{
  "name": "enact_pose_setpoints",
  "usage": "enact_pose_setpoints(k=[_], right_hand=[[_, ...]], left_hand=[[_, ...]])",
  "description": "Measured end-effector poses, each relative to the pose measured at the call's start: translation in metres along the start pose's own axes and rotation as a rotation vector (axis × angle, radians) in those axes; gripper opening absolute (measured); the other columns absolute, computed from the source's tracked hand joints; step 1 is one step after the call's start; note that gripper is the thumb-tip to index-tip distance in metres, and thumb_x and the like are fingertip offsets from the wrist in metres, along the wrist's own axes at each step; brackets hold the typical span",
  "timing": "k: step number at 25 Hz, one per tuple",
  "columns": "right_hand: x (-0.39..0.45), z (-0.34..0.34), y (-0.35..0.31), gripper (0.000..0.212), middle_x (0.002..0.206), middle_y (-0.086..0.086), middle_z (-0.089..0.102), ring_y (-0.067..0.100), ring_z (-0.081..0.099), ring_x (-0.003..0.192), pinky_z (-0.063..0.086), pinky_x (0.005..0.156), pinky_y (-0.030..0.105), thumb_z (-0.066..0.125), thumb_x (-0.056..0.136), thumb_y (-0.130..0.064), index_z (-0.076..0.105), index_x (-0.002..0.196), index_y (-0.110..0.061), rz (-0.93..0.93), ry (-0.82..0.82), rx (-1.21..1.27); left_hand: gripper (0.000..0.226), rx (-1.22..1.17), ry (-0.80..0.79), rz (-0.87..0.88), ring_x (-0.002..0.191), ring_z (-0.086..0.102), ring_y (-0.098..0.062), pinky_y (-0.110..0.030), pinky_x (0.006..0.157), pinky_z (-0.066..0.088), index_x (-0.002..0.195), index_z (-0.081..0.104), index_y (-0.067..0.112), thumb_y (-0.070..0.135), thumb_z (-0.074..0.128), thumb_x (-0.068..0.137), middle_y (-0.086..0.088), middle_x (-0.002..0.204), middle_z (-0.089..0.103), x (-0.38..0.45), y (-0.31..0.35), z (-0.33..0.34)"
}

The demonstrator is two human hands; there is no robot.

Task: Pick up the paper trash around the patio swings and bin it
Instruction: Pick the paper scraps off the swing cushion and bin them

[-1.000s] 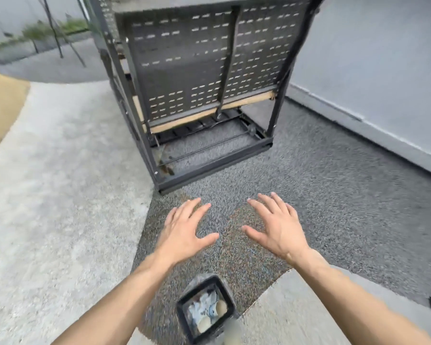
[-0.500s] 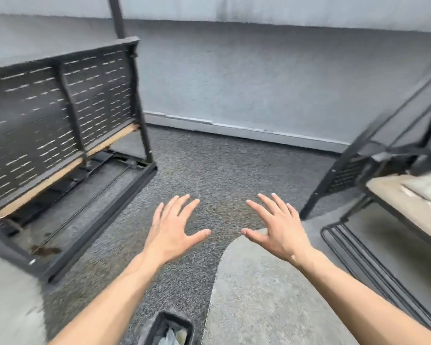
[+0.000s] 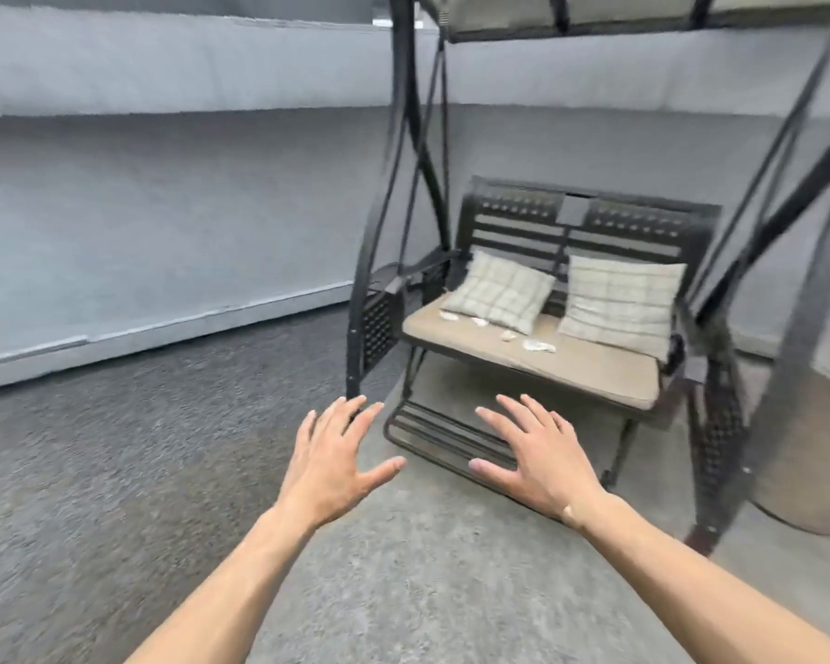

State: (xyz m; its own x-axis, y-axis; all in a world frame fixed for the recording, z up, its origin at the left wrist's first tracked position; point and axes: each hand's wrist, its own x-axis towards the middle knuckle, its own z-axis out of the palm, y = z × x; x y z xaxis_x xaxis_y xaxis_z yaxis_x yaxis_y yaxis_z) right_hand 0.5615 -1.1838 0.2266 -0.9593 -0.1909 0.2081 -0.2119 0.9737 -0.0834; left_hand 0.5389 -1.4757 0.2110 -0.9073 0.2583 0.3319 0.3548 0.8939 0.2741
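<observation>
1. Left hand at 6 o'clock of the view, palm down, fingers spread, thumb out to 3 o'clock; holding nothing, above the ground.
2. Right hand just at 3 o'clock of the left, also palm down with fingers spread and empty; thumb out toward 9 o'clock, the two thumbs apart.
3. Swing at 1 o'clock of the hands: black metal frame, slatted back, tan seat pad, footrest hung low in front, just beyond the fingertips.
4. Two checked pillows upright against the back: left pillow tilted, right pillow at 3 o'clock of it.
5. Paper scraps on the seat pad, well apart from both hands: one scrap between the pillows near the pad's front, a smaller bit at 10 o'clock of it, two more at the left pillow's lower edge. Blurred; shapes unclear.
6. Grey wall from 9 to 12 o'clock, pale skirting along its foot.
7. Dark gravelly surface at 8 o'clock; lighter concrete under the forearms.
</observation>
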Motion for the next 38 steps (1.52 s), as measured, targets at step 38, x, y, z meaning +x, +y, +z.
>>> enact_pose_setpoints(k=[38], right_hand=[[0.056, 0.014, 0.448, 0.076, 0.156, -0.008, 0.026, 0.018, 0.014, 0.145, 0.022, 0.114, 0.048, 0.027, 0.078, -0.083, 0.026, 0.144, -0.045, 0.724, 0.012, -0.040]], left_hand=[[0.078, -0.209, -0.324, 0.480, 0.143, 0.021, -0.011, -0.045, 0.119, 0.011, 0.145, 0.031, 0.038, 0.081, 0.036, 0.079, 0.010, 0.154, 0.029, 0.417, 0.303, 0.289]])
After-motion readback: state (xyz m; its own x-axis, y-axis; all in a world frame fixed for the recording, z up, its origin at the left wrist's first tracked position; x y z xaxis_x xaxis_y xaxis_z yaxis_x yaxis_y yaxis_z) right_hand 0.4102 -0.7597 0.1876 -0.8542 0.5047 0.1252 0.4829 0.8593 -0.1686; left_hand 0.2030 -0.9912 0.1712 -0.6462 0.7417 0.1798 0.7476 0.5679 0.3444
